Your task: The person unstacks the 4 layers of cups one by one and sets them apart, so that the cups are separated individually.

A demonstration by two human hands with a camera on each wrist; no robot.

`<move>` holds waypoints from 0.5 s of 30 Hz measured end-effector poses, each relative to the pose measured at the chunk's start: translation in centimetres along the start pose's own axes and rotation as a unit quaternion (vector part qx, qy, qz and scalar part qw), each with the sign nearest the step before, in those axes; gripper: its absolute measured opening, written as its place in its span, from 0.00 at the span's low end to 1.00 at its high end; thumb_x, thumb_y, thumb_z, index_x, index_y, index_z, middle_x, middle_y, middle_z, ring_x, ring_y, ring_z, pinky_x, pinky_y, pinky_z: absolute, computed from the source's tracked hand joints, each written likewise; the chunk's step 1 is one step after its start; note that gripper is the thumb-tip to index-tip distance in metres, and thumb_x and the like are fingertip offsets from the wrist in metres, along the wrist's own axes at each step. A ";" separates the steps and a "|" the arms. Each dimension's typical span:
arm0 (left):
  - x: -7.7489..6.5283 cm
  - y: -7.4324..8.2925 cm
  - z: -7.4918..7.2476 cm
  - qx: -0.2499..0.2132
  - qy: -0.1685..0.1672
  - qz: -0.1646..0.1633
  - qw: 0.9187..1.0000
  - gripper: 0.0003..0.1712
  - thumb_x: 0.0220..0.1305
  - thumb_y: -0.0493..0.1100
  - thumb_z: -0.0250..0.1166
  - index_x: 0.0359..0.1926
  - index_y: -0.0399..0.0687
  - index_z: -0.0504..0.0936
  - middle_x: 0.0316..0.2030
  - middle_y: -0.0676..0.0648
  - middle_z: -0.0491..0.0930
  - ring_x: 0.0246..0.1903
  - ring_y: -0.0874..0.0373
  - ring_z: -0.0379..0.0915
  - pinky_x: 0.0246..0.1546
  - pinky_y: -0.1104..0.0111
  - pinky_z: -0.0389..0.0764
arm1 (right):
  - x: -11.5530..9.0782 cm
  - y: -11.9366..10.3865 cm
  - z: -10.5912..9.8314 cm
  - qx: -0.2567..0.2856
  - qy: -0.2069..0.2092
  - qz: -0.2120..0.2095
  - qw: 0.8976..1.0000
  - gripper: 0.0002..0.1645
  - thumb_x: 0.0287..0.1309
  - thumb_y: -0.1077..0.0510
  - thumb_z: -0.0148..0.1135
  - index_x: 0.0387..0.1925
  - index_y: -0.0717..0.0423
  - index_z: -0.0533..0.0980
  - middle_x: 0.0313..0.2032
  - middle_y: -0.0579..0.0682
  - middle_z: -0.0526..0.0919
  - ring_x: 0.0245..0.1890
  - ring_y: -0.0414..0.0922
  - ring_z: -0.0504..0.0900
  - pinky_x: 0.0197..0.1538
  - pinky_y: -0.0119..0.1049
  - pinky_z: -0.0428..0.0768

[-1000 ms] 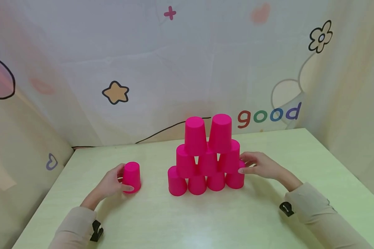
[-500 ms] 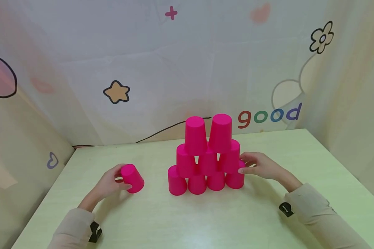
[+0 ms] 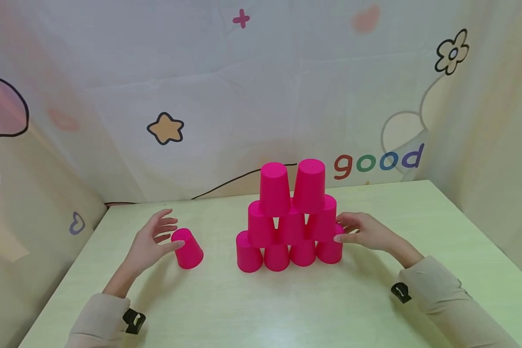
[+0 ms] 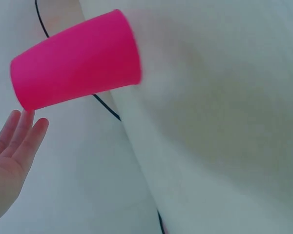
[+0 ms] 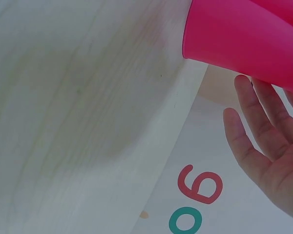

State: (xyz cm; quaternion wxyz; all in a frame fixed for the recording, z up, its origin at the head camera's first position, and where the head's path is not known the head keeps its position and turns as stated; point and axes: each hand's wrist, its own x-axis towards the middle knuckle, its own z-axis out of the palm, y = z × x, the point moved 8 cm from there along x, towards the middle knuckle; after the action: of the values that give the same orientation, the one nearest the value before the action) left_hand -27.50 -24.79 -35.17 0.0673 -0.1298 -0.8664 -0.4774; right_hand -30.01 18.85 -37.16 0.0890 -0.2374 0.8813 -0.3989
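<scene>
A single pink cup (image 3: 189, 250), upside down, leans to the left on the table in the head view. Beside it is my left hand (image 3: 150, 241), fingers spread and extended, the thumb overlapping the cup's upper side. In the left wrist view the fingertips (image 4: 27, 122) lie right at the narrow end of the cup. Pink cups (image 3: 284, 227) form a stack: several at the bottom, three above, two on top. My right hand (image 3: 367, 232) is at the bottom right cup (image 3: 329, 251), thumb in front of it; in the right wrist view its fingers (image 5: 251, 105) extend relaxed along the side.
The pale wooden table (image 3: 261, 309) runs back to a printed cloth backdrop (image 3: 261, 96), with cloth sides at left and right. A black wrist strap piece (image 3: 134, 321) shows at the left sleeve, another (image 3: 401, 292) at the right sleeve.
The left hand has loosened from the single cup and its fingers have spread up and away to the left. That cup went from upright to leaning. The right hand and stack stay put.
</scene>
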 end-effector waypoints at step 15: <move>0.3 4.9 1.1 -0.010 0.023 0.066 0.997 0.48 0.50 0.34 0.69 0.68 0.50 0.52 0.54 0.40 0.70 0.53 0.45 0.68 0.53 0.53 0.68 | -0.1 -0.1 -0.1 0.008 0.000 -0.002 1.000 0.27 0.50 0.52 0.66 0.50 0.60 0.71 0.45 0.55 0.77 0.43 0.50 0.77 0.43 0.42 0.79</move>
State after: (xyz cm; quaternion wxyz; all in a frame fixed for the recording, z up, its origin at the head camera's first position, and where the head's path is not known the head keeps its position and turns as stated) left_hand -26.31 -21.31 -31.69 0.1173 -0.1766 -0.8496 -0.4830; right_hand -29.88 18.89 -37.05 0.0904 -0.2383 0.8777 -0.4058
